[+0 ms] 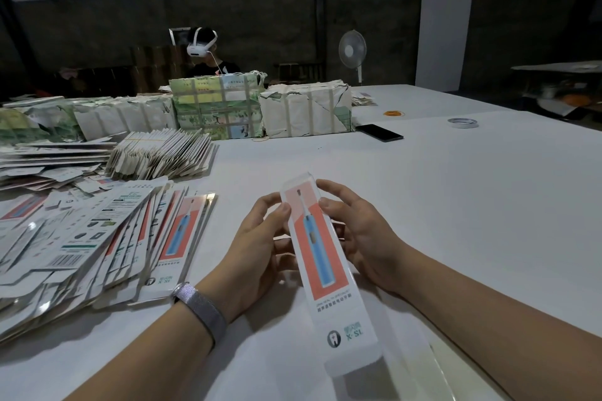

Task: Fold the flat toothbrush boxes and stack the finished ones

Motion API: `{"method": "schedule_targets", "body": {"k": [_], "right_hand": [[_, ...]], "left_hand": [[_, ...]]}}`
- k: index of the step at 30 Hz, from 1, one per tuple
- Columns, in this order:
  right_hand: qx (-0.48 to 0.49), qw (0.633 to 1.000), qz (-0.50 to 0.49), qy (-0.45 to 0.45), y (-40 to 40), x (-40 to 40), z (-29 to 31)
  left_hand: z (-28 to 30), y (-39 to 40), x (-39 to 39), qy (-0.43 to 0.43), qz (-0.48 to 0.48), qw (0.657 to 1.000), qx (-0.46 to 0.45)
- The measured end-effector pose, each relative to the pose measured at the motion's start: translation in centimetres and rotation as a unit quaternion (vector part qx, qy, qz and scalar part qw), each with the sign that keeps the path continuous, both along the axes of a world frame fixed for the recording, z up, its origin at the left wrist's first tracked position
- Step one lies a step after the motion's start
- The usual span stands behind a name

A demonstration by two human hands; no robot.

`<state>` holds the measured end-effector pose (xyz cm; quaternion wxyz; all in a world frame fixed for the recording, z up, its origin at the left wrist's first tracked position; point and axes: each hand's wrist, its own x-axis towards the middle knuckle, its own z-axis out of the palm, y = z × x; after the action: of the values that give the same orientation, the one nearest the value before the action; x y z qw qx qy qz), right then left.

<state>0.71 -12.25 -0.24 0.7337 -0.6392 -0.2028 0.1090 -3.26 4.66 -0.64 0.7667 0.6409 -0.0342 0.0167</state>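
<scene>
At a white table (456, 205), we are holding a toothbrush box (321, 257) up between both hands, our left hand (260, 247) pinching its left edge and our right hand (358, 234) gripping its right edge. Its coral panel is showing a blue toothbrush above an "X·SL" tooth logo; the smaller print is proving too fine to read. Flat boxes (97, 238) are fanning out beside our left arm, cut off at the frame's edge.

Toothbrush box (321, 257) glossy printed card; table (456, 205) matt white; wristband (200, 309) woven metal mesh.
</scene>
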Motion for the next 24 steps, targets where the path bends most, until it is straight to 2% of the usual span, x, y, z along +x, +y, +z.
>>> {"method": "schedule_targets", "body": {"k": [18, 24], "right_hand": [[0.031, 0.999, -0.023, 0.011, -0.20, 0.04, -0.16], [0.047, 0.997, -0.050, -0.023, -0.30, 0.09, -0.24]], "left_hand": [[0.31, -0.45, -0.40, -0.005, -0.017, 0.998, 0.057], [0.19, -0.52, -0.40, -0.003, -0.018, 0.997, 0.069]]}}
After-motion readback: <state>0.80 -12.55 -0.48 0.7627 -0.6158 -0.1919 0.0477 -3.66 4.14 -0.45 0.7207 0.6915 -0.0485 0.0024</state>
